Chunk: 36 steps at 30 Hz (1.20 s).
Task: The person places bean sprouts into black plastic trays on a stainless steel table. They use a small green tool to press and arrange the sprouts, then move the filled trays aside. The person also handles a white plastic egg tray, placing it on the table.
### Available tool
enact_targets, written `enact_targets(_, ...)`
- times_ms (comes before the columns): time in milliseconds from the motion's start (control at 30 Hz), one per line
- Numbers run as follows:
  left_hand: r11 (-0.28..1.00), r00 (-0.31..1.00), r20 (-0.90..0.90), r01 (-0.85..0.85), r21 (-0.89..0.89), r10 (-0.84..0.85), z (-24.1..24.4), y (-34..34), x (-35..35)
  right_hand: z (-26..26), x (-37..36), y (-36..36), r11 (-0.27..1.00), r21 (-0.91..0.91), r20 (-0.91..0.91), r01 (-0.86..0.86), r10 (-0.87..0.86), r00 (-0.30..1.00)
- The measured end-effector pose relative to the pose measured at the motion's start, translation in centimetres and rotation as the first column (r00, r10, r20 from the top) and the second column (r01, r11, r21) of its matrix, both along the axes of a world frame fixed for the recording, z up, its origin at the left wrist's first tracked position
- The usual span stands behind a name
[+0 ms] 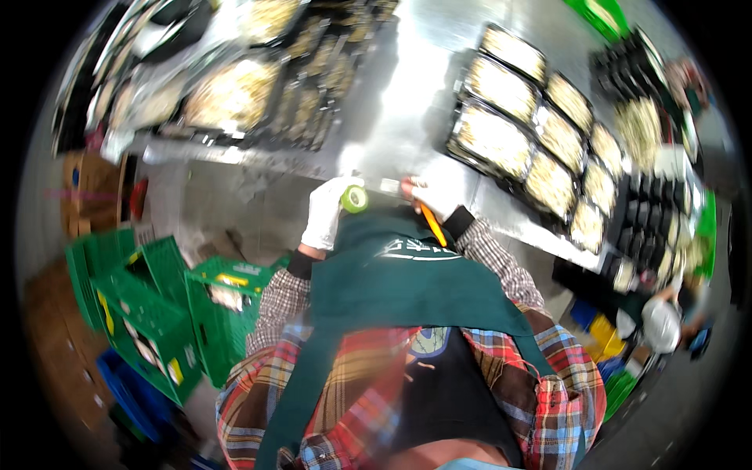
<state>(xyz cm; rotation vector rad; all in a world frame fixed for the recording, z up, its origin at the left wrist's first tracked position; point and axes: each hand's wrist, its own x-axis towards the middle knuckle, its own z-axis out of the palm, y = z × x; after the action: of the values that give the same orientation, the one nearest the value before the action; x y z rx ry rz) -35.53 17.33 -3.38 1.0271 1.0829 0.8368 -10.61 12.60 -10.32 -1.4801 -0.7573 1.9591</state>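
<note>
At the near edge of a metal table [405, 111], my gloved left hand [326, 211] holds a roll of green tape [354, 199]. Across from it, my gloved right hand [432, 197] grips an orange tool [433, 224], perhaps a cutter, which points down over my green apron; its red-looking fingertips are bare or covered, I cannot tell. A small white label [389, 185] lies or hangs between the two hands. To the right stand rows of black trays [493, 138] filled with pale, sprout-like strips under shiny film.
A large clear bag of pale strips [232, 94] and dark trays [311, 82] crowd the table's left. Green crates [223, 311] stand on the floor at left, near a cardboard box [91, 188]. Stacked black trays [652, 205] and a co-worker in a white cap [661, 323] are at right.
</note>
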Motion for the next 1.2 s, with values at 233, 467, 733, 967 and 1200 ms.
enact_targets(233,0.679,0.687,0.086,-0.678,-0.282,0.722,-1.5,-11.7,-9.9,-3.9,-4.6,-4.6,0.856,-0.210,-0.031,-0.472,0.477,0.879)
enact_targets(467,0.474,0.547,-0.138,-0.805,-0.356,0.826,-1.8,-21.1,-8.7,-23.5,-12.9,0.7,0.863,-0.276,0.364,-0.423,0.501,0.786)
enact_targets(733,0.642,0.564,-0.372,-0.757,0.122,0.737,-4.7,-21.1,-13.2,-28.5,-16.3,8.8,0.720,-0.462,0.463,0.518,-0.302,0.833)
enact_targets(967,0.587,0.475,-0.365,-0.745,0.318,0.801,-2.8,-16.1,-17.7,-8.5,-27.6,1.4,0.964,0.107,0.110,-0.244,0.233,0.966)
enact_targets(1200,0.496,0.478,-0.207,-0.626,0.602,0.854,2.7,-11.0,-20.2,11.4,-33.6,-0.2,0.475,0.574,0.466,-0.668,0.482,0.743)
